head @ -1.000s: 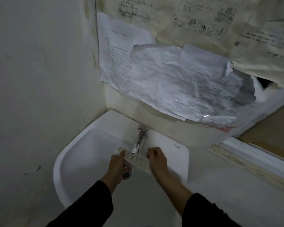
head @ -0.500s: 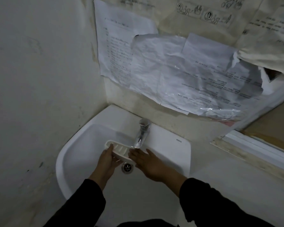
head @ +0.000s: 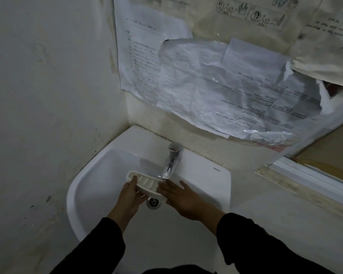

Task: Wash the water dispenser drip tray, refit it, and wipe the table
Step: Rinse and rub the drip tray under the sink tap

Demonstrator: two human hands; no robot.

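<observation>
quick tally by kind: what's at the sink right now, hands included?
Hands: 2, left hand gripping the tray, right hand flat with fingers at the tray's end
Drip tray: 1
Tap: 1
Sink: 1
Drain: 1
Total: 6

Pretty dim shot, everything's looking grey and grainy. Glare is bouncing off the plastic sheet [head: 246, 107] on the wall, and the white sink [head: 99, 175] is catching most of the light. Edges are bending from the wide lens.
</observation>
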